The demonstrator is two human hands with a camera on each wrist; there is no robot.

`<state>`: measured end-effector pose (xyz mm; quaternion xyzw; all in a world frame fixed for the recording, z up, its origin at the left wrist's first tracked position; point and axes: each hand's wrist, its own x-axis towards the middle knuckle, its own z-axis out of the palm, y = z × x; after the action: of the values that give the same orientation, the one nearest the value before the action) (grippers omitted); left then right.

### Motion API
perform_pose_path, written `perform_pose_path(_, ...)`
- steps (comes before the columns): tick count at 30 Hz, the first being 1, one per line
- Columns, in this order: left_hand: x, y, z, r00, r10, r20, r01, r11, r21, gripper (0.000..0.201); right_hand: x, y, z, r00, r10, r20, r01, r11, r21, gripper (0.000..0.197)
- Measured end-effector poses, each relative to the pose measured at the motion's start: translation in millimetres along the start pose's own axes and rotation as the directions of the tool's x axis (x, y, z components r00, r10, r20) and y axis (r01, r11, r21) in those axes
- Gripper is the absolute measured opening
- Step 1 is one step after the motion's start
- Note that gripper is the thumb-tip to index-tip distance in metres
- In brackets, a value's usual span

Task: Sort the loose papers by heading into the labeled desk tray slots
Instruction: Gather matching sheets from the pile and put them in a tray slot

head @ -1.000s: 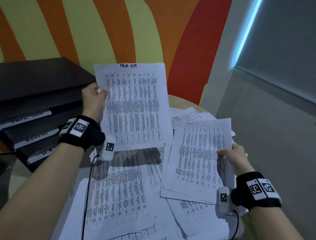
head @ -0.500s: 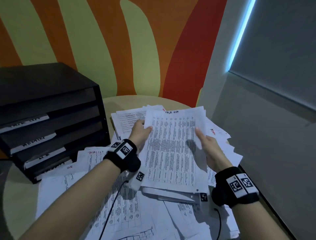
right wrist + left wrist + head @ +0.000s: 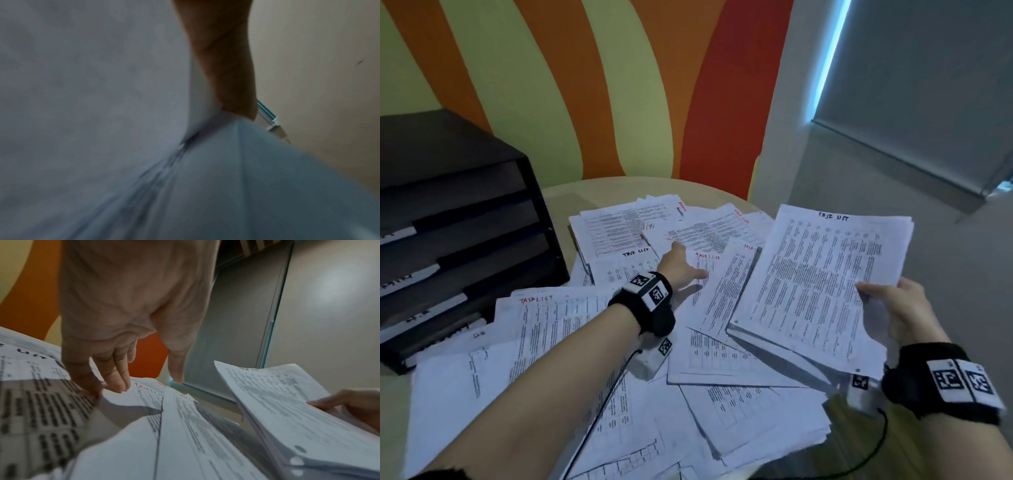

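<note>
My right hand (image 3: pixel 887 301) grips a stack of "TASK LIST" sheets (image 3: pixel 822 284) by its right edge, lifted off the table at the right; the same stack (image 3: pixel 287 412) shows in the left wrist view. My left hand (image 3: pixel 681 267) reaches over the loose pile of papers (image 3: pixel 619 342), fingers straight, fingertips (image 3: pixel 121 386) touching a sheet headed "TASKLIST" in red (image 3: pixel 148 391). The black desk tray (image 3: pixel 458 233) with several labelled slots stands at the left. In the right wrist view the held paper (image 3: pixel 102 113) fills the frame.
The papers cover a round beige table (image 3: pixel 619 188) that stands against a striped orange, yellow and red wall. A grey wall and a window blind (image 3: pixel 914 102) are at the right. Cables run from both wrist cameras across the papers.
My left hand has let go of the task list stack and moved forward onto the pile. My right hand has carried the stack out to the right.
</note>
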<state>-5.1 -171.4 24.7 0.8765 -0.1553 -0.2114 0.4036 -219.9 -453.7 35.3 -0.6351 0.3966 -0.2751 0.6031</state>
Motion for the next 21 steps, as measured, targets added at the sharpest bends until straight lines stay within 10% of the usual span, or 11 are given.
perform_pose_path(12, -5, 31, 60, 0.999, -0.036, 0.035, 0.011, 0.832, 0.555, 0.116, -1, 22, -20, 0.995, 0.093, -0.025, -0.093, 0.995, -0.016, 0.031)
perform_pose_path(17, -3, 34, 62, 0.998, -0.017, 0.059, -0.011, 0.901, 0.434, 0.032, -14, 16, -19, 0.996, 0.091, 0.026, -0.092, 0.994, 0.060, 0.031)
perform_pose_path(21, 1, 22, 48, 0.997, 0.045, -0.063, -0.036, 0.990, 0.134, 0.021, -18, 14, -19, 0.995, 0.093, 0.041, -0.095, 0.993, 0.064, 0.032)
